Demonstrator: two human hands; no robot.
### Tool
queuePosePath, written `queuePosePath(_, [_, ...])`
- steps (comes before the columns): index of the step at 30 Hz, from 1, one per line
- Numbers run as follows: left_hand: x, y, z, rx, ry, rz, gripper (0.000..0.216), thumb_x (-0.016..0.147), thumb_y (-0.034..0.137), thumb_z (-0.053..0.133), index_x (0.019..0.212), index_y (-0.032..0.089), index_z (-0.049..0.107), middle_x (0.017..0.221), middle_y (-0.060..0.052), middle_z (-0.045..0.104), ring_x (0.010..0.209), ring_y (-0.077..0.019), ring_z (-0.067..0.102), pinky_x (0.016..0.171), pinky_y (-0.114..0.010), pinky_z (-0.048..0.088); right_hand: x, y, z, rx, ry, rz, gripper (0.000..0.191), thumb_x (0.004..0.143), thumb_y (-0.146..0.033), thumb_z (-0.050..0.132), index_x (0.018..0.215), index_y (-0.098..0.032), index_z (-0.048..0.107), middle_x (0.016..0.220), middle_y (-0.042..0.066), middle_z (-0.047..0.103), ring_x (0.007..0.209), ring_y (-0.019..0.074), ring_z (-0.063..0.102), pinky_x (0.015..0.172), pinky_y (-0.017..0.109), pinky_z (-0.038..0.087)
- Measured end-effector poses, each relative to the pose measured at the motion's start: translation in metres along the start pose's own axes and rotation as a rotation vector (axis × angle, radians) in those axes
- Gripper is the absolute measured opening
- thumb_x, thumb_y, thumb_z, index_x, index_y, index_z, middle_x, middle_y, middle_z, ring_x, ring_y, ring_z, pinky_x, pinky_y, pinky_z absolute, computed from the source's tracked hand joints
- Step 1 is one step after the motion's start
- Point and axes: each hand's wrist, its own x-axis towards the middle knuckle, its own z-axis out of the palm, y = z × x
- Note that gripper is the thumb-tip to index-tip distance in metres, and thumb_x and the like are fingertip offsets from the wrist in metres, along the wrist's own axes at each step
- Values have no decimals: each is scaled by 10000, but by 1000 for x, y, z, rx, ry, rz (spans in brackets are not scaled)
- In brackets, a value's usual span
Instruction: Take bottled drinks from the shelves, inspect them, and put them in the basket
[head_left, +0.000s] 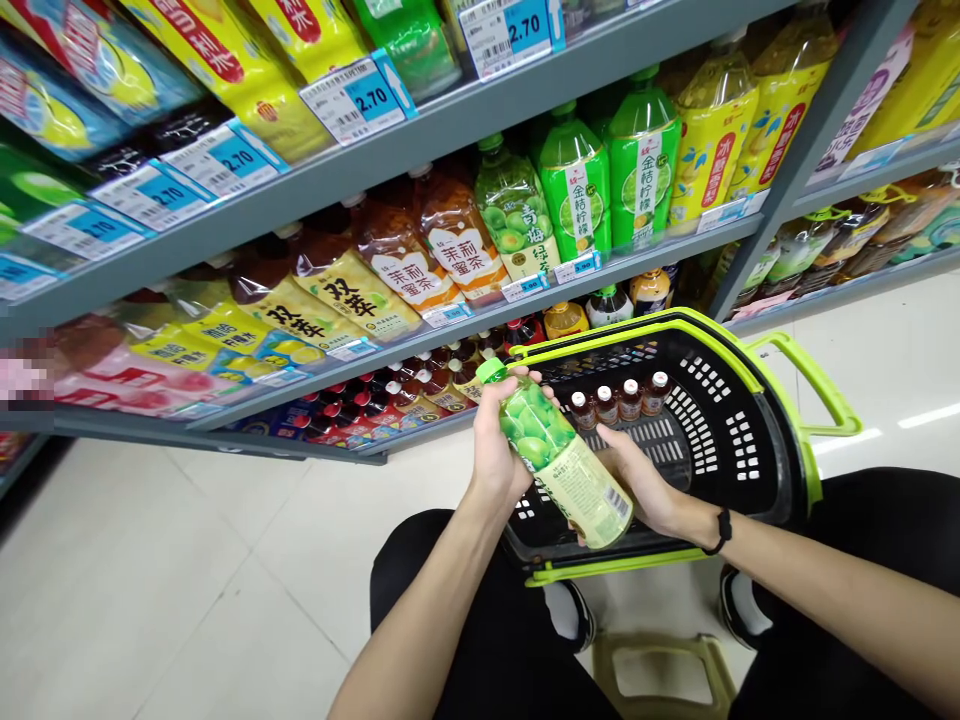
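Both of my hands hold a green tea bottle (564, 462) with a green cap and a label picturing green plums. It is tilted, cap toward the upper left, above a black shopping basket (772, 470) with lime-green rims. My left hand (499, 440) wraps round the neck and upper part. Near the base, my right hand (645, 480) grips the bottle from the right side, some of its fingers hidden behind it. Inside the basket stand several small brown bottles (630, 400) with white caps. A similar green tea bottle (517, 215) stands on the middle shelf.
Shelves of drink bottles run across the front, with price tags (360, 100) along the edges. Green lemon drink bottles (645, 165) and yellow bottles (712, 140) stand at right. The basket's green handle (821, 390) sticks out right. A low stool (660, 650) is below, between my shoes.
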Motion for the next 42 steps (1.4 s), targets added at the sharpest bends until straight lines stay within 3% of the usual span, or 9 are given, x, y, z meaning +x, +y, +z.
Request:
queuePosePath(5, [-1,-1,-2,-90,-61,17,208,731,318,709,891,202,644,849,27,666,697,-112,657,714,-256,556,0,4,2,147,-33,59,825,997,-696,169,1126,-68,690,739,135,768,546,227,708,559,306,526])
queuePosePath(10, [-3,-4,-3,-121,-136,43,202,736,303,686,902,193,652,871,4,658,720,-122,645,716,-260,565,3,9,-1,294,-224,171,993,930,-776,31,1112,-33,665,877,245,780,671,302,769,633,384,590])
queuePosePath(13, [-3,-4,-4,-126,-127,24,198,742,307,679,902,193,653,877,-9,666,716,-131,644,712,-261,567,2,7,-1,260,-249,217,1005,936,-767,-1,1094,-28,661,770,213,769,574,268,740,543,338,571])
queuePosePath(19, [0,-6,-1,-81,-128,36,271,743,354,686,960,191,692,932,-37,731,837,-177,702,890,-333,581,-2,4,7,97,-97,130,888,1000,-700,55,1030,-61,670,599,129,719,418,193,643,362,235,442])
queuePosePath(26, [-1,-7,0,2,-150,80,290,784,389,716,993,188,722,1008,-52,761,1017,-228,720,1001,-386,559,-4,4,11,-34,88,-33,675,1010,-656,265,970,-119,672,600,94,720,453,189,667,470,272,556])
queuePosePath(30, [-1,-7,0,46,-124,81,311,797,423,735,990,179,730,1064,-62,763,1050,-235,720,1007,-386,562,-4,8,10,-89,211,-97,640,943,-740,390,955,-154,650,599,41,686,457,196,647,447,296,546])
queuePosePath(35, [0,-10,0,85,-91,84,340,788,434,779,1024,194,731,1069,-51,759,1030,-236,730,968,-377,579,-6,14,4,-334,342,-211,641,933,-781,427,816,-178,609,621,17,631,522,166,584,493,279,466])
queuePosePath(42, [3,-14,-4,90,-8,56,275,795,394,765,955,172,737,953,-31,735,820,-175,731,837,-319,599,-7,12,4,-583,436,-323,596,988,-722,378,714,-205,496,684,-12,515,672,154,438,628,301,370])
